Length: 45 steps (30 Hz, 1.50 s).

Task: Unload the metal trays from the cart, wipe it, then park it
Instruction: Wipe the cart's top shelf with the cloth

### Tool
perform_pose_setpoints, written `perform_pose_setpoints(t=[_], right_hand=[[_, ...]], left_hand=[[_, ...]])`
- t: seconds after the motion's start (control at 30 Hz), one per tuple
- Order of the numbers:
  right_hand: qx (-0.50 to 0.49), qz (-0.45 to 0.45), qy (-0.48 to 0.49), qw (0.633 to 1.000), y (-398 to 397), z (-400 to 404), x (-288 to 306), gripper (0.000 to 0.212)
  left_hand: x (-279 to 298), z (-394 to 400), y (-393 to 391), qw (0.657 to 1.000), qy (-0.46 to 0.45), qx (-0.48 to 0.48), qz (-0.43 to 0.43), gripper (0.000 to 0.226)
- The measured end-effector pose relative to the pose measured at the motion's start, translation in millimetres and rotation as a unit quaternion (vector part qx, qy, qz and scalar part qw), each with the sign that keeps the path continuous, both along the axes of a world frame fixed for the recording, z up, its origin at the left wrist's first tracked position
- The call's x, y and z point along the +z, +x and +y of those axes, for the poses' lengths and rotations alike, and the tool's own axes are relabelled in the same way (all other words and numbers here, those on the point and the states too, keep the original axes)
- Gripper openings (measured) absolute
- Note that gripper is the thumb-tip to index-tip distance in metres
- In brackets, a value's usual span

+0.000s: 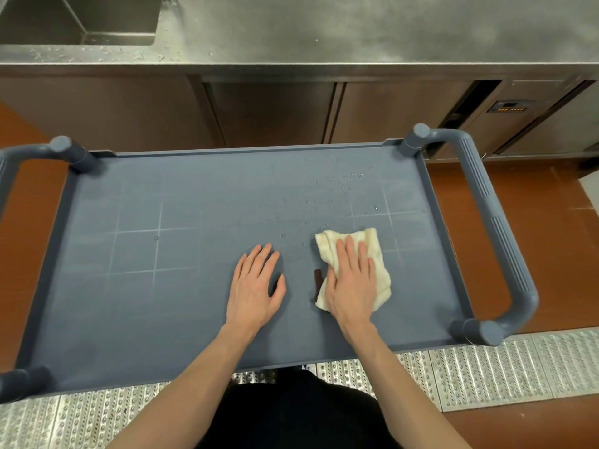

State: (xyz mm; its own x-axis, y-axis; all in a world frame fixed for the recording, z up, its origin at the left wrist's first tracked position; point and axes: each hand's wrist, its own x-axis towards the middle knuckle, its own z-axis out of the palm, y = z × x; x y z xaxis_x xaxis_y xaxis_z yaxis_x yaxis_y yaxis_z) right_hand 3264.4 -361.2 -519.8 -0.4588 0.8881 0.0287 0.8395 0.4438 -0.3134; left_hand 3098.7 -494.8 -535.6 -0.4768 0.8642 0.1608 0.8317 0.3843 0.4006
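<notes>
The blue-grey plastic cart point(136, 286) fills the middle of the head view, its flat top shelf bare of trays. Water droplets point(343, 183) speckle the shelf's far right area. A cream cloth point(376, 251) lies folded on the shelf right of centre, with a small dark tag beside it. My right hand point(351, 283) presses flat on the cloth, fingers together and pointing away from me. My left hand point(256, 283) rests flat on the bare shelf just to the left, fingers slightly spread, holding nothing. No metal trays are in view.
A stainless steel counter point(356, 34) runs along the far side, with a sink basin point(81, 17) at the top left and cabinet doors below. The cart's right handle point(499, 228) loops outward. Perforated metal floor grating point(486, 374) lies under me, red floor tiles beyond.
</notes>
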Motion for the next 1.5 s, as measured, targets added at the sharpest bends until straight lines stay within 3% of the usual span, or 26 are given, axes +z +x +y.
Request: perform_pose_setpoints(t=[0.43, 0.87, 1.27, 1.5], right_hand=[[0.136, -0.001, -0.042, 0.99, -38.9, -26.1, 1.6, 0.06], [0.039, -0.002, -0.021, 0.999, 2.5, 29.6, 1.7, 0.064], [-0.06, -0.007, 0.0, 0.998, 90.0, 103.0, 10.5, 0.063], [-0.065, -0.003, 0.011, 0.998, 98.8, 108.0, 9.5, 0.062]], left_hand=[[1.5, -0.9, -4.1, 0.999, 0.006, -0.009, -0.04, 0.057], [-1.9, -3.0, -7.9, 0.999, 0.03, -0.012, -0.029, 0.048], [-4.2, -2.9, -8.5, 0.999, 0.031, -0.009, -0.026, 0.046], [-2.9, -1.5, -4.9, 0.999, 0.035, -0.003, -0.012, 0.046]])
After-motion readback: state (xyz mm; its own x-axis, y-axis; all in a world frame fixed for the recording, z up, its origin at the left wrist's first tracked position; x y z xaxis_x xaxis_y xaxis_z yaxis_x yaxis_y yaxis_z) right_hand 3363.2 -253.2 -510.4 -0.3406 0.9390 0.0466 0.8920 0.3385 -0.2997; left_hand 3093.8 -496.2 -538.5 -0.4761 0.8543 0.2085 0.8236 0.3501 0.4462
